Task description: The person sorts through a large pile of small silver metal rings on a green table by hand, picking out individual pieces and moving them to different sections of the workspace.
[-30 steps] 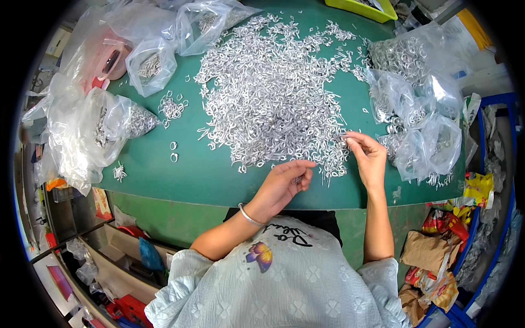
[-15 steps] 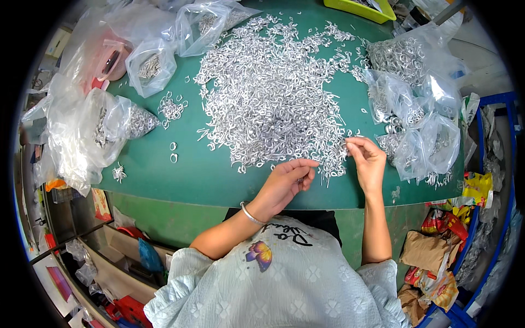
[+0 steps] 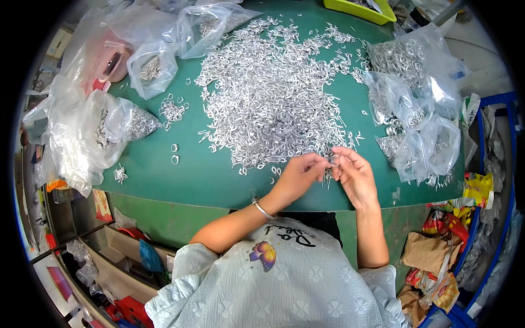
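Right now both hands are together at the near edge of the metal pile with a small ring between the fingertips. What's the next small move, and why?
Probably finish handling the small metal ring pinched between the left hand and right hand before reaching for more. It sits at the fingertips just above the near edge of the pile of silver parts, so letting go would likely drop it back among them on the green table.

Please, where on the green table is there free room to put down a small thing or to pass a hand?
Bare green table lies at the near edge, between the big pile of metal pieces and the plastic bags on the left; only a few loose rings sit there. The right side is crowded with bags, and both hands meet at the pile's near edge.
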`<move>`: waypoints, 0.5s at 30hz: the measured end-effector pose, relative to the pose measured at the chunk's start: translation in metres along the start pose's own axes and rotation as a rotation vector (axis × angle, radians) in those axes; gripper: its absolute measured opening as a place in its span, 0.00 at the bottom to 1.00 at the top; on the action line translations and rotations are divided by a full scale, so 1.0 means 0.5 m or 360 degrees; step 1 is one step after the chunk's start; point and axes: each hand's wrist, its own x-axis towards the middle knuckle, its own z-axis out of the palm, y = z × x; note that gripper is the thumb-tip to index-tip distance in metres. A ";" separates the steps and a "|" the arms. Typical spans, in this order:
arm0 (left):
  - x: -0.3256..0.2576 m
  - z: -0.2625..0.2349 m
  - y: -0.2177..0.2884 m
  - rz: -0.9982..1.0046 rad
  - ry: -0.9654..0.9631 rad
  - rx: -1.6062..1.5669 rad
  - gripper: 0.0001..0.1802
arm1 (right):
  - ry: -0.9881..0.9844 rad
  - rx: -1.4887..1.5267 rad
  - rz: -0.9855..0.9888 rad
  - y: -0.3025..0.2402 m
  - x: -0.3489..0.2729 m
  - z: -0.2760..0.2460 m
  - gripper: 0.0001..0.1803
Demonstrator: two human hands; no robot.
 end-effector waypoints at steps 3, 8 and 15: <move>-0.003 -0.038 0.026 -0.0106 0.0000 -0.0144 0.12 | -0.0043 0.0558 0.0053 -0.009 0.030 -0.004 0.11; 0.074 -0.094 0.074 0.0609 0.0723 0.1481 0.13 | -0.0095 0.0276 -0.0045 -0.027 0.132 -0.010 0.13; 0.106 -0.092 0.059 0.0542 0.0592 0.2153 0.11 | 0.0415 -0.2288 -0.1032 -0.025 0.171 0.045 0.04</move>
